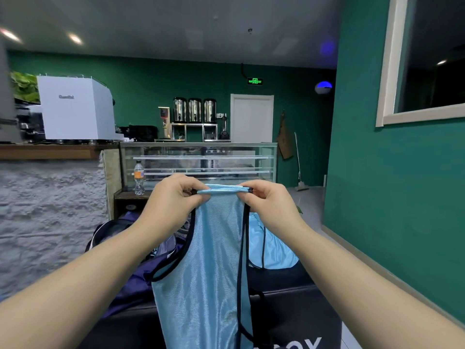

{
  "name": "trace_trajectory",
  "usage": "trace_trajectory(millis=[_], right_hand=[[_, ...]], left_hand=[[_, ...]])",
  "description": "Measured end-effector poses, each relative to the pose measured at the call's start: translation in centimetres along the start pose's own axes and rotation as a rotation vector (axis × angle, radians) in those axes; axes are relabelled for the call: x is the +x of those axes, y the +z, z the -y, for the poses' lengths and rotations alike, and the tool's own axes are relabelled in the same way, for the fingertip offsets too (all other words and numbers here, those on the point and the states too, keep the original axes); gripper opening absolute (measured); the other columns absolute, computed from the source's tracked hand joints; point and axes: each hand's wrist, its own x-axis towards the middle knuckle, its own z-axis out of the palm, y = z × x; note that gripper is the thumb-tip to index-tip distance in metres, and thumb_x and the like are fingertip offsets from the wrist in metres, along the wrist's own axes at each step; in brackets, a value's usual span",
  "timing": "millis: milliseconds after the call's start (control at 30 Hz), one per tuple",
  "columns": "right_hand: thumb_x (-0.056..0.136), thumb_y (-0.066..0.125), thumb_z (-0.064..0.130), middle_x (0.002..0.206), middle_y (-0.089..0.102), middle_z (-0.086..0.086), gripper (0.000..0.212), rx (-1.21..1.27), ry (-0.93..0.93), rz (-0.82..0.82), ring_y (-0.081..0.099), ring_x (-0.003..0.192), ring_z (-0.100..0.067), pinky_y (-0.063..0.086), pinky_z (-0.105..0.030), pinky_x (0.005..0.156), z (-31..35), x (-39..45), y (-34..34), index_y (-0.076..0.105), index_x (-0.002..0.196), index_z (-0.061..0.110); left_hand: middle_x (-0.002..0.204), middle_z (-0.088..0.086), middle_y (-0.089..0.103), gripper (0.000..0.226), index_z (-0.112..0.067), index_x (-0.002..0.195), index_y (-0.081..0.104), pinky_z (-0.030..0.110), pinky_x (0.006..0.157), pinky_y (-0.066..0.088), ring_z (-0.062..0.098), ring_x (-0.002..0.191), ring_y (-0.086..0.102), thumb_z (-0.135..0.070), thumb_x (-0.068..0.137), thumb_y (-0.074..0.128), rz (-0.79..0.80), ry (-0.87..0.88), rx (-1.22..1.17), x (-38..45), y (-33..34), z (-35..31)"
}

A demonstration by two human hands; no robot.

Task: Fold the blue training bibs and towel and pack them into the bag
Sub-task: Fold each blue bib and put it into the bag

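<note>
Pinching the blue bib (214,268) by its top edge at frame centre, my left hand (173,197) and right hand (269,200) hold it hanging over the dark bag (130,273) at lower left.

I hold a bib (211,260) up in front of me, my left hand (173,197) pinching one end of its top edge and my right hand (270,200) the other. Behind it lies the bag (130,260) to the left and a second bib (274,248) to the right (both partly hidden). Farther back stands a display case (198,159), with a bottle (139,177) at its left end.
</note>
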Motion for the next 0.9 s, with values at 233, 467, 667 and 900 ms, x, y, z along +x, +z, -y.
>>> trace_trajectory(millis=[233, 467, 667, 900], right_hand=[[0.091, 0.062, 0.008, 0.086, 0.068, 0.008, 0.022, 0.086, 0.003, 0.008, 0.058, 0.076, -0.011, 0.049, -0.03, 0.072, -0.1, 0.0, 0.1, 0.068, 0.094, 0.029], [0.092, 0.058, 0.004, 0.11, 0.064, 0.017, 0.037, 0.081, -0.03, 0.024, 0.061, 0.09, -0.029, 0.054, -0.033, 0.079, -0.1, -0.3, 0.0, 0.062, 0.109, 0.036], [0.092, 0.058, 0.003, 0.121, 0.06, 0.014, 0.041, 0.074, -0.058, 0.042, 0.059, 0.11, -0.008, 0.052, -0.022, 0.089, -0.3, -0.4, -0.3, 0.059, 0.111, 0.04], [0.091, 0.061, 0.005, 0.119, 0.063, 0.009, 0.04, 0.121, -0.047, 0.04, 0.066, 0.086, -0.016, 0.056, -0.028, 0.083, -0.2, -0.5, -0.3, 0.059, 0.107, 0.041]], left_hand=[[0.064, -0.009, 0.049, 0.015, -0.028, 0.073, 0.069, 0.019, 0.054, 0.03, 0.003, 0.048, 0.042, -0.016, 0.083, 0.073, 0.016, -0.023, -0.024, 0.1, 0.2, -0.1], [0.066, -0.011, 0.042, 0.014, -0.027, 0.077, 0.07, 0.013, 0.051, 0.03, -0.001, 0.048, 0.042, -0.015, 0.085, 0.07, 0.022, 0.008, -0.07, -0.3, 0.5, -0.1], [0.065, 0.003, 0.062, 0.016, -0.035, 0.078, 0.072, 0.026, 0.06, 0.037, 0.007, 0.056, 0.046, -0.024, 0.088, 0.067, 0.102, -0.05, -0.178, -0.5, 0.8, 0.8], [0.097, 0.011, 0.071, 0.02, -0.032, 0.092, 0.073, 0.045, 0.089, 0.05, 0.034, 0.093, 0.063, -0.015, 0.091, 0.062, 0.153, -0.046, -0.346, -1.0, 1.0, 0.0]])
